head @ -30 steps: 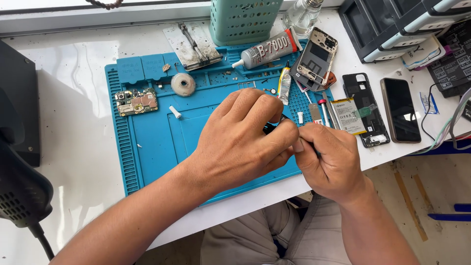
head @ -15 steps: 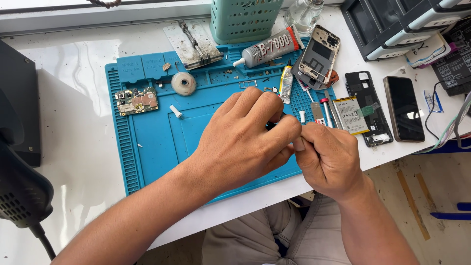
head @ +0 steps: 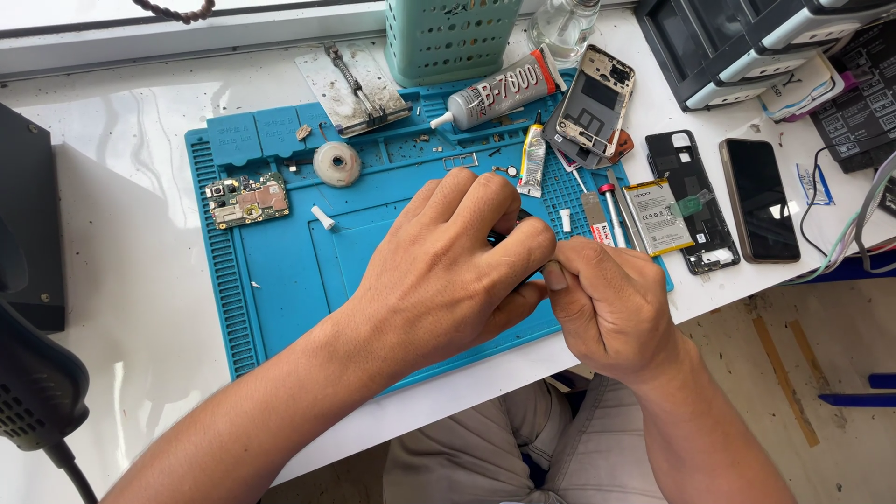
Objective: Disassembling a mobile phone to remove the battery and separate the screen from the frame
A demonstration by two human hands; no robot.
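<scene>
Both my hands meet over the front right part of a blue work mat (head: pixel 280 280). My left hand (head: pixel 448 271) is curled, its fingertips pinching a small dark part that is almost wholly hidden. My right hand (head: pixel 611 308) is closed in a fist right against it, thumb on top, gripping something thin that I cannot make out. A small circuit board (head: pixel 247 199) lies on the mat's left side, with a round white tape roll (head: pixel 337 163) behind it.
A glue tube (head: pixel 495 93), a small tube (head: pixel 533 159), a phone frame (head: pixel 595 103), a battery (head: pixel 658 217), a dark phone back (head: pixel 693 201) and a black phone (head: pixel 758 199) lie to the right. A teal basket (head: pixel 453 33) stands behind. A black device (head: pixel 33 233) sits left.
My hands stay pressed together over the mat with only slight finger shifts; the view has tilted a little.
</scene>
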